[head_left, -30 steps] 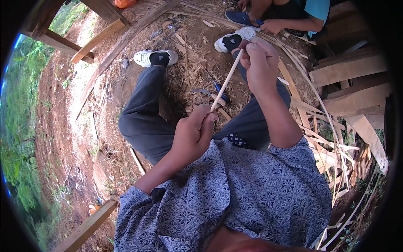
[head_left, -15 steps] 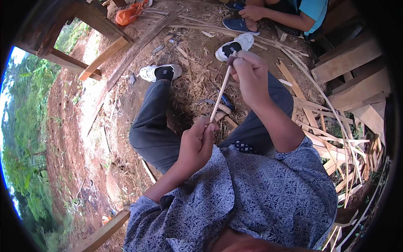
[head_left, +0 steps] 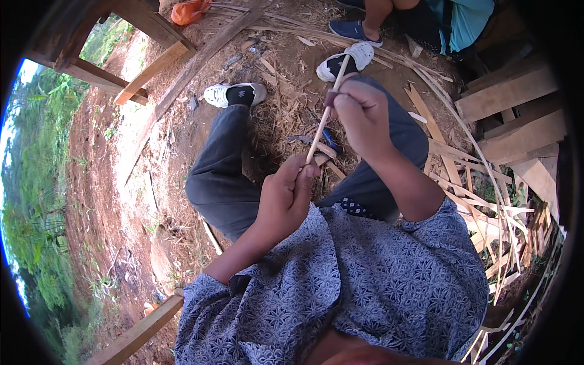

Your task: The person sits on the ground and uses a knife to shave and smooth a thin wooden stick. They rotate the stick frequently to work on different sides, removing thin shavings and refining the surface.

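A thin, pale wooden stick slants up and away from my lap between both hands. My left hand is closed on its near end, thumb pressed along it. Farther up, my right hand pinches a small dark brown piece, which looks like folded sandpaper, around the stick. The stick's far tip pokes out beyond my right hand, in front of my white shoe. On the ground between my legs lie a blue-handled tool, partly hidden, and a few wood offcuts.
Shavings and long split strips litter the dirt ground. A heap of pale strips lies to my right, below stacked boards. Another person's blue shoe is at the far right. A timber frame and orange bag are far left.
My right hand and the brown piece have slid along the stick toward my left hand, so the far tip now shows. The other person's hands have gone out of view.
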`<act>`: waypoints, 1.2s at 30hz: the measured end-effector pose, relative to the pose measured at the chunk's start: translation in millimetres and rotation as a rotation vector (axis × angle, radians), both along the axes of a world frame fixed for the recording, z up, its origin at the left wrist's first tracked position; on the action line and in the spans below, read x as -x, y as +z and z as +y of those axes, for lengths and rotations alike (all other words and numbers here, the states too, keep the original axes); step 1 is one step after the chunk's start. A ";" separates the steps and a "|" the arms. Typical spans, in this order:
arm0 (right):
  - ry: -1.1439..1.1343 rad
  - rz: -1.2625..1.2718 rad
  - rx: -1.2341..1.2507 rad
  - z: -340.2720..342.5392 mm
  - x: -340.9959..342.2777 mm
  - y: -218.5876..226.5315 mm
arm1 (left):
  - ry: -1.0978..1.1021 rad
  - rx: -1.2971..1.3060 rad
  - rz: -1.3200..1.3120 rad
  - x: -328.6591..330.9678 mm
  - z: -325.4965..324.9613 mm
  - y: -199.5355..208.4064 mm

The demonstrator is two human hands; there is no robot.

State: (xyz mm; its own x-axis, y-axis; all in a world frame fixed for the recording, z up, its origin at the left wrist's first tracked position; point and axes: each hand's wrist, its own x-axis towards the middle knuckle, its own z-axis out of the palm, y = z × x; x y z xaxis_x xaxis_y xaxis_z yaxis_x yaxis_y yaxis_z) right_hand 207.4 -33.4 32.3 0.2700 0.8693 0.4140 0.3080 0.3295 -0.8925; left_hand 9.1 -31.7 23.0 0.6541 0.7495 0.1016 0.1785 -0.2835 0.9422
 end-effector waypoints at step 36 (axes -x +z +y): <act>-0.064 0.189 0.003 2.3 -3.5 15.7 | -0.058 0.228 -0.048 -9.4 8.8 22.4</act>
